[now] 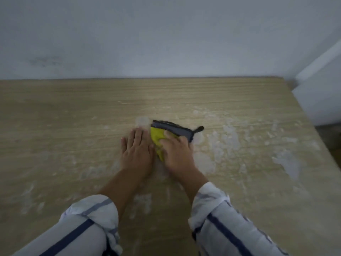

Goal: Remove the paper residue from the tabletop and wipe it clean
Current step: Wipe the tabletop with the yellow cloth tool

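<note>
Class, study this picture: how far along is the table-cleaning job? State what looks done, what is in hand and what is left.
Done: the far left of the tabletop shows mostly bare wood grain. In hand: the right hand holds a yellow and grey cloth down mid-table, the left hand flat beside it. Left: white paper residue covers much of the right side, with fainter patches near the front.

Just one head-worn view, aimed forward and down over the tabletop [55, 130], pretty close in, far edge and far right corner in shot, wall [166, 34] right behind.
</note>
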`<action>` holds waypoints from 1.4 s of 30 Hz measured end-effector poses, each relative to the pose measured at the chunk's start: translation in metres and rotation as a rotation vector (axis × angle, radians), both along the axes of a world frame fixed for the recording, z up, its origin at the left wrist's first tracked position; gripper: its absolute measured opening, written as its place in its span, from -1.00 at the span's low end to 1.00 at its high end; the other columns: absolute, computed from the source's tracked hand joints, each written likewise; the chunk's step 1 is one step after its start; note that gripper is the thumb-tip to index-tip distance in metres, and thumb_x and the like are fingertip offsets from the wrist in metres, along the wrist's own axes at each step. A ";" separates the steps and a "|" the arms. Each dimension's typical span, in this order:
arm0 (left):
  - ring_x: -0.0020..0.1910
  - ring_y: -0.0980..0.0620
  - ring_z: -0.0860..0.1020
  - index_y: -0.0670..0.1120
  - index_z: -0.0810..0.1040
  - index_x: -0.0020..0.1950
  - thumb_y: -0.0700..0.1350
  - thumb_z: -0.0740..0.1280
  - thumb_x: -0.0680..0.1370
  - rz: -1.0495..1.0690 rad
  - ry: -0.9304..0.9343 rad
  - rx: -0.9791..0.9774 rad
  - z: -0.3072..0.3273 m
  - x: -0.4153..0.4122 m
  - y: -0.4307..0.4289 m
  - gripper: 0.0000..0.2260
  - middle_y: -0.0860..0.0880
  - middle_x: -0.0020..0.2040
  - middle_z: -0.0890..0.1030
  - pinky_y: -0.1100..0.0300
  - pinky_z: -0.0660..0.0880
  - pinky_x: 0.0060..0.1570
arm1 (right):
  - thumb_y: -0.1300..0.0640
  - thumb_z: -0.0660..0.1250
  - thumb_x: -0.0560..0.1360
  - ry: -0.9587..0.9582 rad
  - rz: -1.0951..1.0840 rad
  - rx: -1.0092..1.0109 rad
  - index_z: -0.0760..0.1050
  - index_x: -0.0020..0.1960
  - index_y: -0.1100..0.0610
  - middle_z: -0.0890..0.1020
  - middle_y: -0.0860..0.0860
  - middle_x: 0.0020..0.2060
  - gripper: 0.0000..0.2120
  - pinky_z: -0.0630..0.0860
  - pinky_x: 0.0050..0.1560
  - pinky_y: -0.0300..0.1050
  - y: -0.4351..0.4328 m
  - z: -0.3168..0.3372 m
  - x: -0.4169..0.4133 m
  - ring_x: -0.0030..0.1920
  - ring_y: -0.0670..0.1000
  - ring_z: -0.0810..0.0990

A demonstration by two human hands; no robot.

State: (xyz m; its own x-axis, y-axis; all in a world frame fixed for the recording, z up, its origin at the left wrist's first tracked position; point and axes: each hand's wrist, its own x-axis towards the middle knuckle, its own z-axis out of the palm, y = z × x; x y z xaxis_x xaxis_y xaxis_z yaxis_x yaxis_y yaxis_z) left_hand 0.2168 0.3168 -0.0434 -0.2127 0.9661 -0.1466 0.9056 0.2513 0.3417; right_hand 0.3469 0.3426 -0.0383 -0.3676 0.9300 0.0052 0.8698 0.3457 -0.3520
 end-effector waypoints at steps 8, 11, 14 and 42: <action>0.53 -0.04 -0.10 -0.12 -0.01 0.53 -0.02 0.02 0.61 0.010 0.042 -0.004 -0.003 0.056 0.040 -0.49 -0.05 0.56 0.00 -0.06 -0.17 0.47 | 0.07 0.13 0.56 -0.060 -0.663 -0.046 0.45 0.21 0.07 0.54 0.16 0.15 -0.73 0.32 0.13 0.15 0.076 0.012 0.176 0.17 0.26 0.38; 0.53 -0.02 -0.10 -0.10 -0.02 0.54 -0.03 0.01 0.61 0.021 0.043 0.006 -0.003 0.073 0.056 -0.49 -0.04 0.56 0.00 -0.04 -0.17 0.48 | 0.05 0.15 0.49 0.086 -0.538 0.010 0.51 -0.05 0.10 0.62 0.16 -0.14 -0.79 0.44 -0.10 0.03 0.096 0.018 0.128 -0.04 0.26 0.53; 0.53 -0.01 -0.10 -0.09 -0.04 0.54 -0.01 0.00 0.61 0.023 0.030 -0.005 -0.006 0.079 0.072 -0.49 -0.03 0.56 -0.02 -0.04 -0.17 0.47 | 0.01 0.19 0.45 0.059 -0.048 0.047 0.53 0.02 0.04 0.61 0.06 0.09 -0.77 0.43 -0.04 0.04 0.073 0.008 0.068 -0.01 0.21 0.52; 0.53 -0.02 -0.13 -0.13 -0.02 0.53 0.00 -0.05 0.60 -0.002 0.068 0.054 -0.013 0.096 0.143 -0.48 -0.06 0.56 -0.01 0.02 -0.26 0.46 | -0.11 0.27 0.34 0.256 -0.074 0.059 0.43 0.11 0.03 0.63 -0.03 -0.09 -0.61 0.46 -0.04 -0.09 0.220 0.004 0.115 -0.04 0.04 0.56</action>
State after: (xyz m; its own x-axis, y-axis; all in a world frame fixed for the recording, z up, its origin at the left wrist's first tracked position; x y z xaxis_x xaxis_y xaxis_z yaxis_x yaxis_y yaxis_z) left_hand 0.3133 0.4595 -0.0560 -0.2189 0.9725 -0.0793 0.9275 0.2326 0.2927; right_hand 0.4620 0.5629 -0.0341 -0.2788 0.9495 0.1440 0.7787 0.3112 -0.5447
